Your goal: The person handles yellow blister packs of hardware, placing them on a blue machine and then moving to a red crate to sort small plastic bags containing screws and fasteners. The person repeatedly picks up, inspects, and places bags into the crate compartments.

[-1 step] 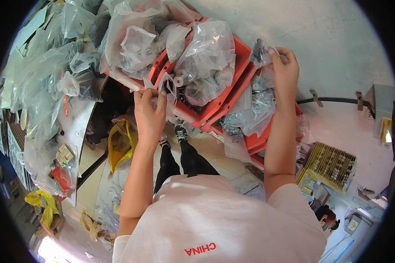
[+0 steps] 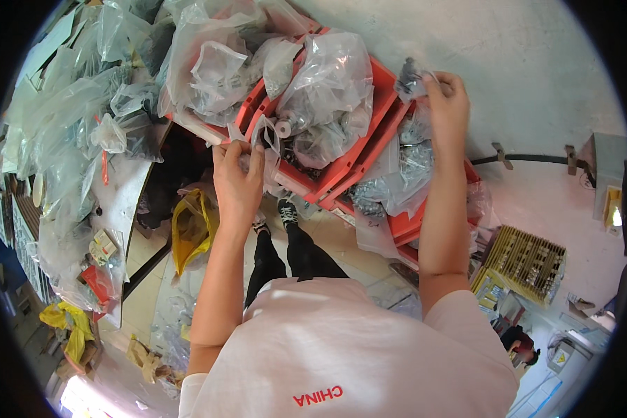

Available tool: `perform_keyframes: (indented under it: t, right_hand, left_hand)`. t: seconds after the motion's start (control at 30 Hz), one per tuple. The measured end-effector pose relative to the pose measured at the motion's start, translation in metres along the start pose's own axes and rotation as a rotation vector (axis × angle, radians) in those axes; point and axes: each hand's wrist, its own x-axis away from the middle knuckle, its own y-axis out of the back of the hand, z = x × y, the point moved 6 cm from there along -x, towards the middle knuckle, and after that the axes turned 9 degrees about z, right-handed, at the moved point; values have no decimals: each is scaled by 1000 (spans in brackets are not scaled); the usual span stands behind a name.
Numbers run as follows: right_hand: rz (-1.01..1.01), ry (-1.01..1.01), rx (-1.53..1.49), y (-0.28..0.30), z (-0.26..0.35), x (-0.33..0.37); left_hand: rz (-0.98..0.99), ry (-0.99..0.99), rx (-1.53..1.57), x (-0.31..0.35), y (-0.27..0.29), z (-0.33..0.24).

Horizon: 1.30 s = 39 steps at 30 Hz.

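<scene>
Between the fingers of my right hand [image 2: 447,94] is the edge of a small clear plastic bag [image 2: 409,81] with dark bits in it, raised above the far right bin. My left hand [image 2: 238,167] pinches the top of another clear plastic bag [image 2: 266,139] at the front of the bins. In the middle, a red bin [image 2: 380,80] holds a large clear bag [image 2: 334,70] and smaller bags of parts. Below my right forearm, clear bags of grey metal parts [image 2: 397,174] fill the neighbouring red bin.
Many clear bags [image 2: 63,125] cover the table at left. A yellow bag [image 2: 194,226] hangs beside its edge. On the right stands a stack of yellowish slotted trays [image 2: 522,261]. A person [image 2: 519,343] is at the lower right. A pale wall [image 2: 515,70] borders the bins.
My right hand and its small bag have shifted slightly left. My left hand stays in place with its bag.
</scene>
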Motion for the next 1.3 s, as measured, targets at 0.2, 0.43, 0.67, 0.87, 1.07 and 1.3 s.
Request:
perform_keyframes:
  t: [0.2,0.43,0.67,0.87,1.07,1.3]
  right_hand:
    - [115,-66,390,-50,-49,-19]
    - [221,291,112,-81,42,80]
    - [557,235,-16,-162,60,147]
    - [732,153,-173,-190,53,177]
    - [723,28,-222,-192,23,208]
    - [504,-2,-194,-150,3,206]
  left_hand:
    - [-24,-35,-18,2,1,-5]
    - [38,-47,-35,-4,-5,-20]
    - [103,-79,-59,22,14,-48]
    - [69,-31,167,47,30,-42]
    - [158,97,304,73,17,-23]
    - [314,90,73,74,-17,-38]
